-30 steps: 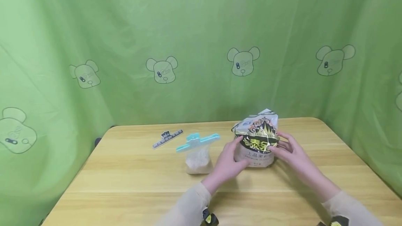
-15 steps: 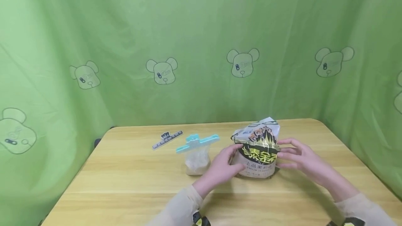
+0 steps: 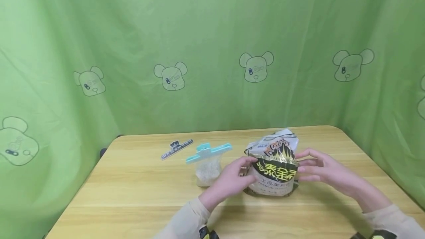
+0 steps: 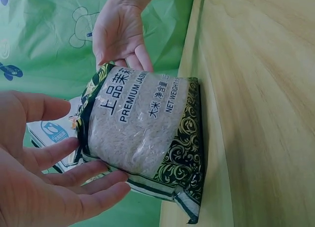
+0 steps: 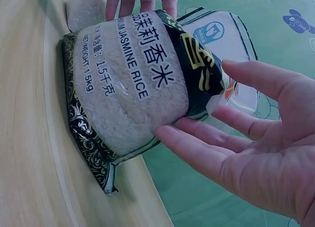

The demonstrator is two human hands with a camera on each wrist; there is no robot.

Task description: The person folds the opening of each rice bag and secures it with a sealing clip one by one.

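1. A black-and-gold plastic bag of white rice [image 3: 275, 170] stands upright on the pale wooden table [image 3: 132, 194], right of centre and toward the near side, with its crumpled top folded over.
2. Its print reads "PREMIUM JASMINE RICE", "NET WEIGHT" and "1.5kg", with large yellow Chinese characters across a black band and smaller Chinese text on the clear window where the grains show.
3. The left hand [image 3: 229, 182] lies against the bag's left side, fingers straight and spread, their tips touching the packet without curling round it.
4. The right hand [image 3: 323, 170] flanks the bag's right side, fingers extended and relaxed; in the right wrist view the lower fingertips [image 5: 170, 136] meet the bag's edge.
5. Just left of the left hand stands a small clear pouch of pale grains [image 3: 207, 170], closed along its top by a turquoise plastic sealing clip [image 3: 208, 151].
6. Farther left and back lies a dark ruler-patterned clip [image 3: 177, 148], flat on the table.
7. A green curtain printed with bear heads [image 3: 255, 65] hangs behind and beside the table.
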